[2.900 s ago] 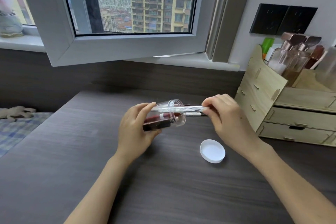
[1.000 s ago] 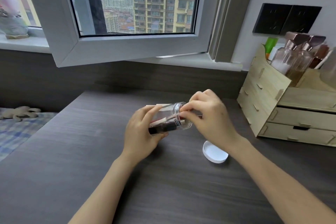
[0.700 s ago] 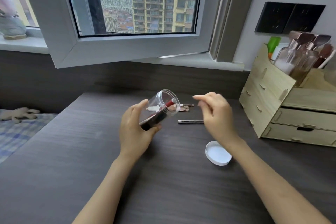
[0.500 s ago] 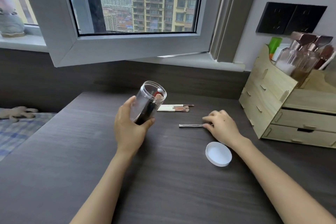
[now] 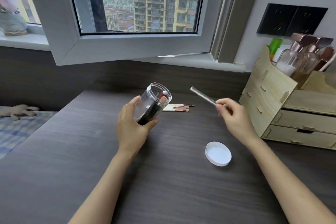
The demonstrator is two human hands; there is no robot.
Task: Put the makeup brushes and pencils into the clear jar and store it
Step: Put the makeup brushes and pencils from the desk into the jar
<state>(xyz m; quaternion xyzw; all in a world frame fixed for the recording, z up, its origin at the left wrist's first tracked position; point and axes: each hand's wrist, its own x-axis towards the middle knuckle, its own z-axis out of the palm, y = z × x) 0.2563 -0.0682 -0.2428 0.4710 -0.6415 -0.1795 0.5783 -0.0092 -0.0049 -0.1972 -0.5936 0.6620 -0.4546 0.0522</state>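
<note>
The left hand (image 5: 133, 123) is wrapped around the lower half of the clear jar (image 5: 154, 103), thumb on the side nearer the camera and the other fingers curled round the far side, one fingertip showing through the plastic. The jar is lifted off the dark desk (image 5: 163, 178) and tilted, its open mouth pointing up and away to the right. Inside the grip, dark-handled items lie along the jar's lower wall, and a red one with a pale tip (image 5: 162, 94) reaches almost to the rim; what each of them is I cannot tell through the plastic. The left forearm runs up from the bottom edge, wrist nearly straight.

The right hand (image 5: 234, 120) is raised above the desk, closed in a pinch: thumb and fingertips clamp the near end of a thin silver pencil (image 5: 202, 95). The stick slants up and to the left from the pinch, its free end pointing towards the jar's mouth but well apart from it. The remaining fingers are loosely curled under the palm, wrist bent slightly back.

Just beyond the jar, between the two hands, a few white-handled makeup brushes (image 5: 179, 108) lie flat on the desk. Below the right wrist, near the forearm, rests the white lid (image 5: 218, 153), hollow side up. To the right of the right hand stands a wooden drawer organiser (image 5: 283, 107).
</note>
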